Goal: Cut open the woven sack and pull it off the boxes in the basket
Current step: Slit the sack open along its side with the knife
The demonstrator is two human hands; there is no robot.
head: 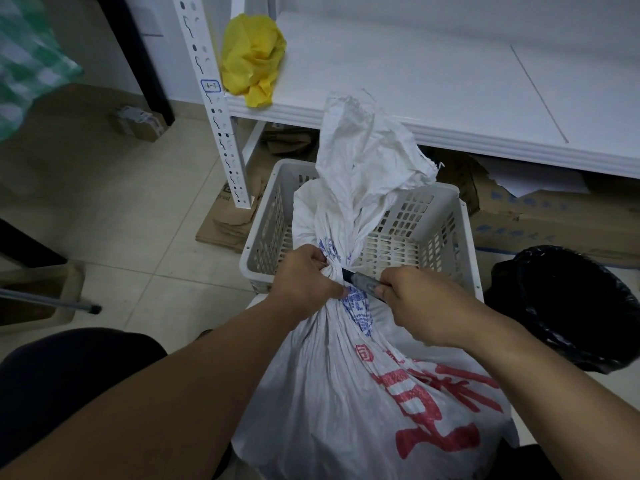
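A big white shelf (pixel 415 81) fills the top of the view, and its right end is cut off by the edge. Below it the woven sack (pixel 346 393) is white with red and blue print. Its fat lower part sits close to the person, in front of the basket (pixel 464 244), and its bottom runs out of the picture. What is inside the sack is hidden. Its neck is bunched tight over the near rim of the basket, and the loose top stands up above the basket.

The basket is white with holes in its walls. The part that shows inside looks bare, and the sack hides the rest.

A black bag (pixel 568 306) sits to the right, partly cut off. Flat cardboard (pixel 554 220) lies under the shelf. A crumpled yellow bag (pixel 252 60) rests on the shelf.

The left hand (pixel 304 278) squeezes the sack's neck with curled fingers. The right hand (pixel 419 299) is wrapped around a knife (pixel 360 280). The knife's tip touches the neck, but it is blurry, so whether it has cut in is hard to tell.
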